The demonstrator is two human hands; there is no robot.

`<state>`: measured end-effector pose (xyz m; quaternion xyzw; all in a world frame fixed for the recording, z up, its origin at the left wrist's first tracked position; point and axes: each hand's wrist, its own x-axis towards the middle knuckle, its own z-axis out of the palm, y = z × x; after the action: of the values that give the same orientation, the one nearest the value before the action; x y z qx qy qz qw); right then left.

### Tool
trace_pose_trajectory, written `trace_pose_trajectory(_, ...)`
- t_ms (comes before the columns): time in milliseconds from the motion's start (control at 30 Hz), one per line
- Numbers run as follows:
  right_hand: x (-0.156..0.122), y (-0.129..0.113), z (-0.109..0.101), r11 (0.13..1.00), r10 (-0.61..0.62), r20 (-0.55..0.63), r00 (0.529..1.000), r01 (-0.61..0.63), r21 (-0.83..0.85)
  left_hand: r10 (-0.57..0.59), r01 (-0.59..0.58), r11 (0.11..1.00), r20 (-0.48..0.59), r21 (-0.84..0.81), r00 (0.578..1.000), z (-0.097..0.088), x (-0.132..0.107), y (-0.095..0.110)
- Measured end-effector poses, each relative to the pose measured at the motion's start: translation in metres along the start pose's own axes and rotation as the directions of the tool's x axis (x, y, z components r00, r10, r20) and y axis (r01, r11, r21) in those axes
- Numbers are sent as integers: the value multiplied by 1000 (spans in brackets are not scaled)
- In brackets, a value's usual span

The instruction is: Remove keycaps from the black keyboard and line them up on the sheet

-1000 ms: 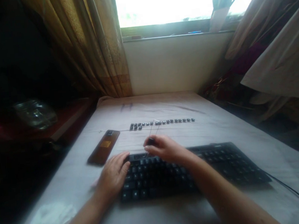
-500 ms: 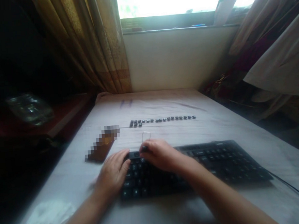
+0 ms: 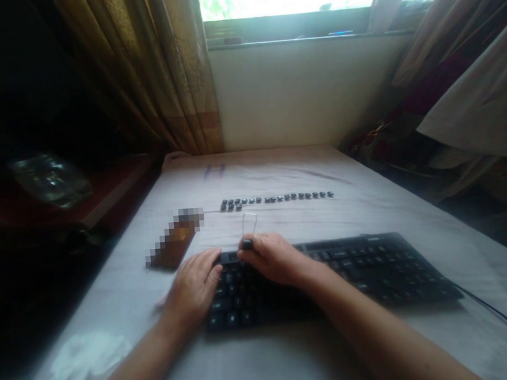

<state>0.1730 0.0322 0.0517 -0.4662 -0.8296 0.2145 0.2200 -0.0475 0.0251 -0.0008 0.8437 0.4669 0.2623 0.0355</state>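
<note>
A black keyboard (image 3: 363,275) lies on the pale tablecloth, its far-left part showing a bare strip above the keys. My left hand (image 3: 194,281) grips its left edge near the far corner, thumb on the near side and fingers along the edge. Over the keyboard's far edge, my right hand (image 3: 271,258) pinches a wire keycap puller (image 3: 249,215) whose thin loop points up and away. A small black piece (image 3: 247,244) shows at the fingertips; whether it is the puller's handle or a keycap I cannot tell. Beyond lie several loose keycaps (image 3: 280,198) in rows.
A brown phone-shaped object (image 3: 172,242), partly blurred out, lies left of the keyboard. The keyboard cable (image 3: 496,312) runs off to the right. A whitish crumpled patch (image 3: 87,363) is at the near left. Curtains (image 3: 176,74) and a window stand behind the table.
My right hand has turned slightly, so the wire loop rises higher and the black piece shows more. The left hand stays on the keyboard. The view has tilted down slightly.
</note>
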Motion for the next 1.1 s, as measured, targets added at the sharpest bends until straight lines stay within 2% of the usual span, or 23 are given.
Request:
trace_pose_trajectory(233, 0, -3, 4, 999, 22, -68, 997, -19, 48, 1, -1, 1000, 19, -15, 1000, -2, 0, 1)
trace_pose_trajectory(367, 0, 1, 9, 981, 78, -109, 991, -57, 185, 9, -9, 1000, 13, -27, 1000, -2, 1, 0)
trace_pose_trajectory(433, 1, 4, 11, 926, 155, -126, 980, -99, 363, 9, -9, 1000, 7, -24, 1000, -2, 1, 0)
trace_pose_trajectory(533, 4, 7, 10, 749, 296, -142, 945, -138, 648, 11, -11, 1000, 13, -16, 1000, -2, 1, 0)
trace_pose_trajectory(567, 5, 7, 9, 701, 327, -144, 934, -138, 700, 11, -11, 1000, 12, -13, 1000, -2, 1, 0)
trace_pose_trajectory(633, 6, 8, 7, 665, 353, -146, 924, -139, 733, 7, -7, 1000, 5, -7, 1000, -2, 1, 1)
trace_pose_trajectory(733, 5, 6, 2, 707, 326, -128, 937, -152, 691, 7, -8, 1000, -6, -3, 1000, -2, 0, 1)
trace_pose_trajectory(833, 3, 3, -5, 810, 274, -131, 953, -155, 566, 5, -5, 1000, -4, -4, 1000, -1, 0, 0)
trace_pose_trajectory(967, -2, -3, -22, 955, 172, -67, 983, -149, 258, -2, 2, 1000, 1, 7, 1000, 1, -1, -1)
trace_pose_trajectory(1100, -9, -8, -38, 996, 73, 102, 992, -69, -48, 7, -7, 1000, -11, 2, 1000, 1, -2, -2)
